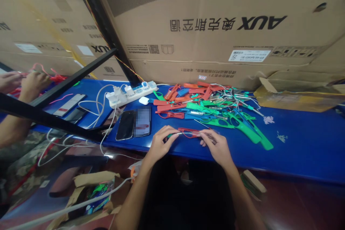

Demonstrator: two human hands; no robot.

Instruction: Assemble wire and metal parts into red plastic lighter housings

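Note:
Over the front edge of the blue table, my left hand (164,140) is closed, pinching one end of a thin wired lighter part (185,133) with a bit of green near the fingers. My right hand (214,142) pinches the other end of its pale wire, so the wire spans the two hands. Just behind it on the table lies a red lighter housing (192,130) with a looped handle. Further back is a heap of red, blue and green lighter housings (185,105), mixed with metal tubes and white wires (237,97).
Two phones (125,125) (142,122) and a white power strip (134,92) with cables stand left. Small pink pieces (268,119) and white pieces (281,137) lie right. A black metal frame (54,116) separates a co-worker's hands (33,82). Large cartons (205,46) stand behind.

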